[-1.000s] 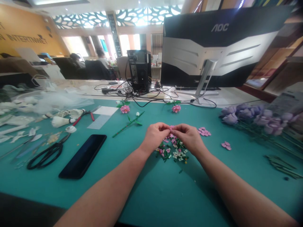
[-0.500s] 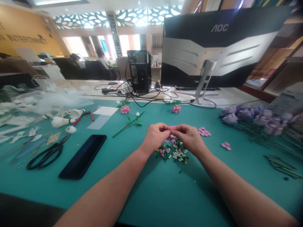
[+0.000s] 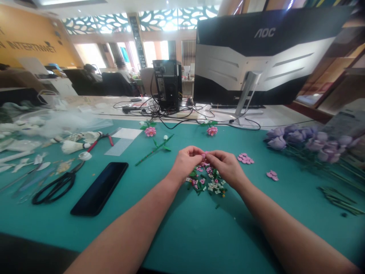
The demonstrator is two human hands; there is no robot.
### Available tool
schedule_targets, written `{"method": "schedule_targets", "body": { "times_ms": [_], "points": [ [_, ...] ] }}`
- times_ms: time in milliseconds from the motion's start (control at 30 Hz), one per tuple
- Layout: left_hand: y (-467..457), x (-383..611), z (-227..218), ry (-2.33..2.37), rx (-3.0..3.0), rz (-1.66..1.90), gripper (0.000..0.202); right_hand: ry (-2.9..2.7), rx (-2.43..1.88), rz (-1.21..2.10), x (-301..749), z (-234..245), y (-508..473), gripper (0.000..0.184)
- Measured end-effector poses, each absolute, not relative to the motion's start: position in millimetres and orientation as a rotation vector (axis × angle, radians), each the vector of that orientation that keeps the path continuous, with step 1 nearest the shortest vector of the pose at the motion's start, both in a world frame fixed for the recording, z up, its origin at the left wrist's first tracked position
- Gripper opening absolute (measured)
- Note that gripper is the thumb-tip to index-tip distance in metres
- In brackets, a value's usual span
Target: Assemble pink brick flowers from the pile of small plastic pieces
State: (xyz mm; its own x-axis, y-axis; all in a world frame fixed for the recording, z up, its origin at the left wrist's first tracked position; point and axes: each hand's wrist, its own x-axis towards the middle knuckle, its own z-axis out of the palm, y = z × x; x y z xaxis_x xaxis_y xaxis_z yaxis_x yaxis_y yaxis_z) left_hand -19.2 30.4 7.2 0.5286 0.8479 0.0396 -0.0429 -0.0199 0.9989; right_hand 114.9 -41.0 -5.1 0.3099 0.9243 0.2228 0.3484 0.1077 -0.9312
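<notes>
Pink plastic piece (image 3: 203, 155) is pinched between left hand (image 3: 186, 164) and right hand (image 3: 228, 167). Both grips are closed on it, and the fingers hide most of it, so I cannot tell its exact shape. Both hands are just above the parts pile (image 3: 207, 182), small pink, white and green pcs on the teal mat (image 3: 182, 236). To the right of the pile lie pink petal pcs (image 3: 245, 158) and a 2nd pink cluster (image 3: 272, 174). To the left are a green stem w/ white bud (image 3: 154, 151), a black phone (image 3: 99, 188) and black-handled scissors (image 3: 54, 189). For such a tiny pc, it seems better to hold with fingertips only, wrists low and steady, pressure even on both sides, so it does not slip into the pile.
</notes>
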Motion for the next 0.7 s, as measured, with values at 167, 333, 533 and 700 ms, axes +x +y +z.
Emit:
{"method": "schedule_targets", "body": {
  "times_ms": [167,333,533,700],
  "points": [
    [33,-21,1,0.788,1.567,0.816,0.009,-1.255,-1.452,0.677,116,-3,-43,0.031],
    [35,-21,-7,0.802,1.677,0.810,0.010,-1.275,-1.470,0.643,116,-4,-43,0.029],
    [36,-20,-10,0.807,1.693,0.824,0.009,-1.277,-1.503,0.595,114,-7,-42,0.028],
    [36,-19,-8,0.805,1.619,0.832,0.008,-1.331,-1.517,0.552,115,-13,-42,0.027]
  ]
}}
